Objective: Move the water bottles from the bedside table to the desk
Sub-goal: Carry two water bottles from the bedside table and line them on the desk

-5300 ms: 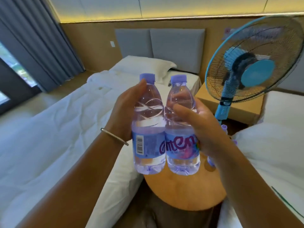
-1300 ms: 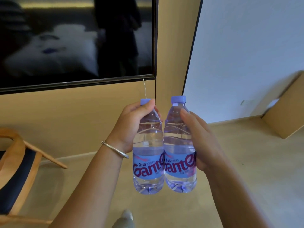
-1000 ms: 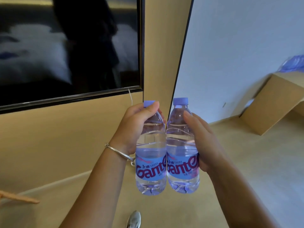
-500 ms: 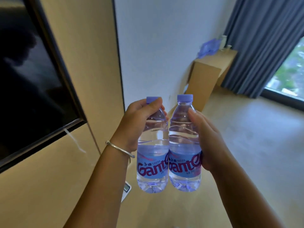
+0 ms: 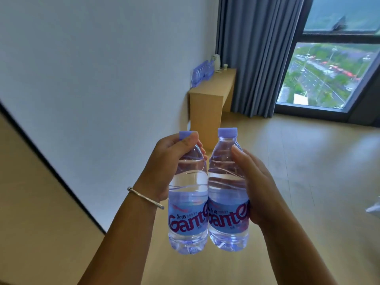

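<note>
Two clear water bottles with purple caps and blue labels stand upright side by side in the air in front of me. My left hand (image 5: 168, 167) grips the left bottle (image 5: 188, 202) around its neck and shoulder. My right hand (image 5: 259, 188) holds the right bottle (image 5: 227, 198) around its body. The bottles touch each other. The wooden desk (image 5: 213, 89) stands farther ahead against the white wall, with a row of several purple-capped bottles (image 5: 202, 73) on its top.
A white kettle (image 5: 216, 61) and a small cup (image 5: 225, 66) sit at the desk's far end. Grey curtains (image 5: 257, 54) and a large window (image 5: 333, 73) lie beyond. Bare wooden floor (image 5: 298, 161) stretches between me and the desk. A wood panel with a dark edge lies at lower left.
The view has swung right, away from the dark screen, and the desk now lies straight ahead and closer. Both hands keep the same grip on the two bottles.
</note>
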